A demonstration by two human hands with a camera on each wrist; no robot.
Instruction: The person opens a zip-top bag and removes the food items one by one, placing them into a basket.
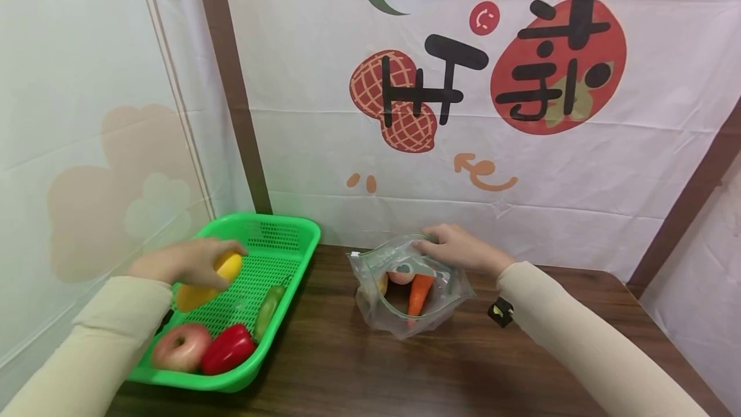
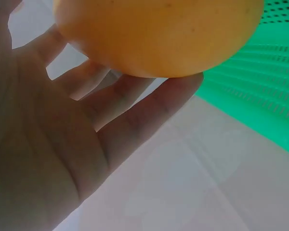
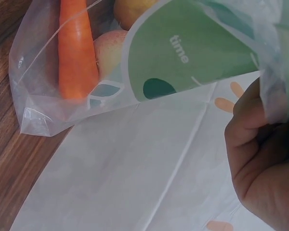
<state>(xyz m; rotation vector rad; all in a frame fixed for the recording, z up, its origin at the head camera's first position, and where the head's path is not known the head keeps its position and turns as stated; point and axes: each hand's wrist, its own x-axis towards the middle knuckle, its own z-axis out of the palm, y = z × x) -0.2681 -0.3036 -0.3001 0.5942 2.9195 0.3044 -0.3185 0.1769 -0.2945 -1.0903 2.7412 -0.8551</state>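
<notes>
A yellow mango (image 1: pixel 197 296) is gripped by my left hand (image 1: pixel 199 264) above the green basket (image 1: pixel 315 237). In the left wrist view, several fingers curl along the underside of the mango (image 2: pixel 159 38). My right hand (image 1: pixel 460 246) pinches the back rim of a clear zip bag (image 1: pixel 379 320), whose mouth gapes. Inside the bag lie an orange carrot (image 1: pixel 419 295), a pinkish round fruit (image 1: pixel 401 277) and a yellowish one (image 1: pixel 383 284). The right wrist view shows the carrot (image 3: pixel 77 53) through the plastic, while my right hand (image 3: pixel 265 159) has curled fingers at the bag's edge.
In the basket's front part are an apple (image 1: pixel 182 347), a red bell pepper (image 1: pixel 228 349) and a slim green vegetable (image 1: pixel 269 311). The brown wooden table (image 1: pixel 324 365) meets a printed white cloth (image 1: pixel 307 114) at the back.
</notes>
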